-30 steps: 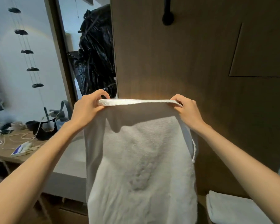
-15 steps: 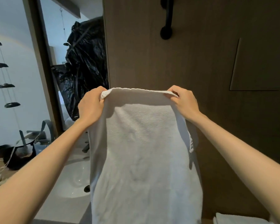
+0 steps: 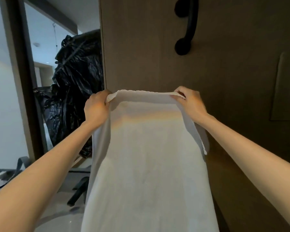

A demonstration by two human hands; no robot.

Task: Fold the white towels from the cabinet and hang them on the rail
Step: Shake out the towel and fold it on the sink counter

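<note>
Towel (image 3: 149, 164) seemingly higher, taut between both hands (image 3: 96, 109) (image 3: 191, 104)

We find no readable text, no labels, no brands, no numbers, no signs, nothing legible to us on the towel (image 3: 149, 164), the wall panel (image 3: 141, 47), the black bag (image 3: 77, 81)

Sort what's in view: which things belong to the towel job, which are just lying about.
Job: white towel; left hand and right hand gripping its top corners; black bar, probably the rail.
Lying about: black plastic bag; sink; black tap.
</note>
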